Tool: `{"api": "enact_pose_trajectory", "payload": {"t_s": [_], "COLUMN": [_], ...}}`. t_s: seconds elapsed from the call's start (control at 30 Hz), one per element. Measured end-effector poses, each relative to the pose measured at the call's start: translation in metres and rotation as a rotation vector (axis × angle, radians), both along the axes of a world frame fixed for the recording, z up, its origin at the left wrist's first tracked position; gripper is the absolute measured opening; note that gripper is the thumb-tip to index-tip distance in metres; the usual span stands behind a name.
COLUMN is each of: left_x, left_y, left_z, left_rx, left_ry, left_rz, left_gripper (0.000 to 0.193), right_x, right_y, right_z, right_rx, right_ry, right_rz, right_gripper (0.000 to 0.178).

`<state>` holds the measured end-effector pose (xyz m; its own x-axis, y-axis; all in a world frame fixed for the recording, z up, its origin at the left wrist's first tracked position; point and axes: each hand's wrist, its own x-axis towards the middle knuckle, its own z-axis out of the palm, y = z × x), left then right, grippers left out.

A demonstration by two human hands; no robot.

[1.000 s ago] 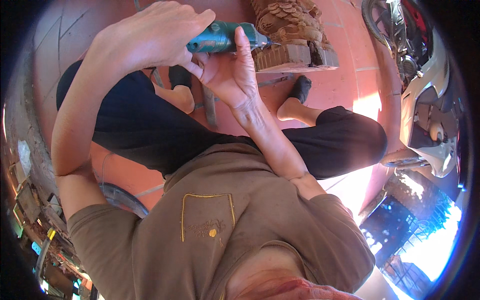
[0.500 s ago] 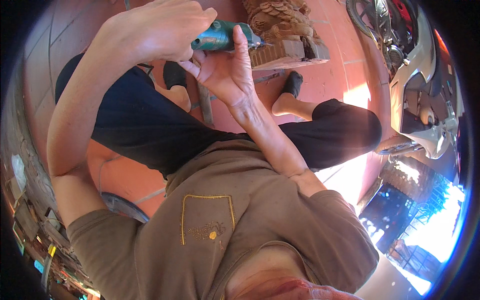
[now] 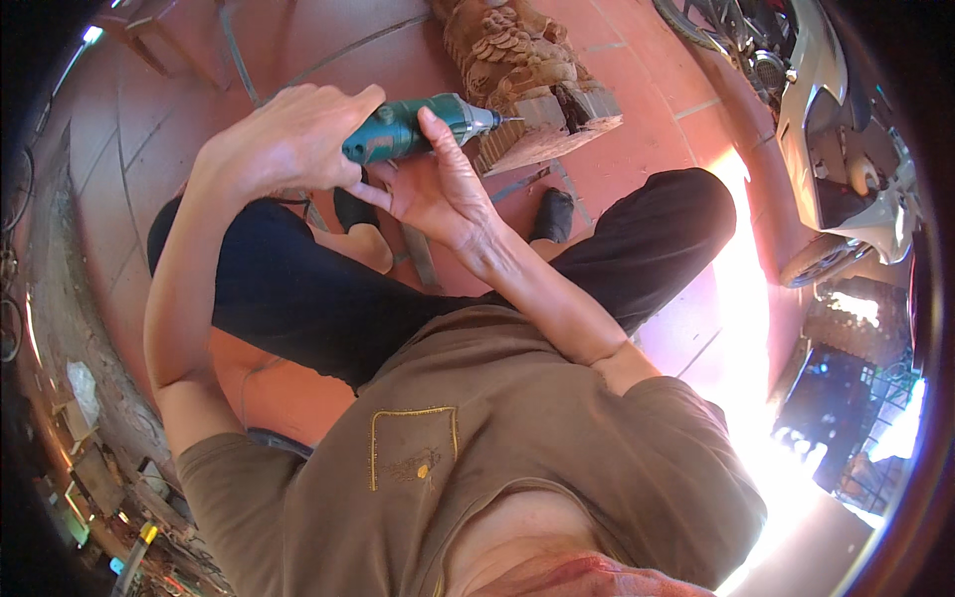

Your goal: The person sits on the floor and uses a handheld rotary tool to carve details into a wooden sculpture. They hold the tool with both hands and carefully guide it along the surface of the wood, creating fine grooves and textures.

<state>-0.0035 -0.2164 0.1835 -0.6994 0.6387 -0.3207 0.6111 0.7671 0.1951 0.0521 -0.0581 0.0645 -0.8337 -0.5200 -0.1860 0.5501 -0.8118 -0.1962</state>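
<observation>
My left hand point(image 3: 284, 139) is closed around the back end of a green die grinder point(image 3: 403, 127). From the near side, my right hand point(image 3: 438, 189) supports its body, thumb laid along the casing and palm turned up. The thin bit point(image 3: 511, 119) points right, over the edge of a carved wooden piece point(image 3: 517, 60). Whether the bit touches the wood I cannot tell. That carving has a scaly, layered relief and a flat, blocky base point(image 3: 542, 134) facing me. It lies at the far middle, just beyond my right foot.
Red tiles point(image 3: 637, 129) cover the floor around my spread, dark-trousered legs point(image 3: 328, 279). A motorbike point(image 3: 836, 149) is parked at the right, near a bright sunlit strip. Loose odds and ends point(image 3: 109, 478) lie along the left edge, and wooden furniture legs point(image 3: 149, 45) stand at the far left.
The view has shifted, so the grinder, my hands and the carving appear lower and farther left. Both hands keep their hold on the grinder.
</observation>
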Motion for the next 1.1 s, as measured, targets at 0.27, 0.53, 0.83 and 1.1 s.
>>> {"api": "enact_pose_trajectory", "payload": {"t_s": [0.27,0.53,0.83,1.1], "left_x": [0.006,0.014,0.015,0.013], "left_y": [0.007,0.021,0.033,0.036], "left_z": [-0.029,-0.014,-0.017,-0.015], "left_rx": [0.154,0.103,0.113,0.141], "left_ry": [-0.057,-0.106,-0.160,-0.149], "left_rz": [0.022,0.115,0.169,0.160], "left_gripper": [0.054,0.061,0.061,0.055], "right_x": [0.005,0.012,0.008,0.006], "right_y": [0.034,0.045,0.052,0.053], "right_z": [-0.011,-0.020,-0.029,-0.030], "right_rx": [0.034,-0.030,-0.061,-0.008], "right_ry": [0.022,0.029,0.024,-0.006], "right_rz": [0.059,0.105,0.122,0.117], "right_gripper": [0.054,0.047,0.046,0.046]}}
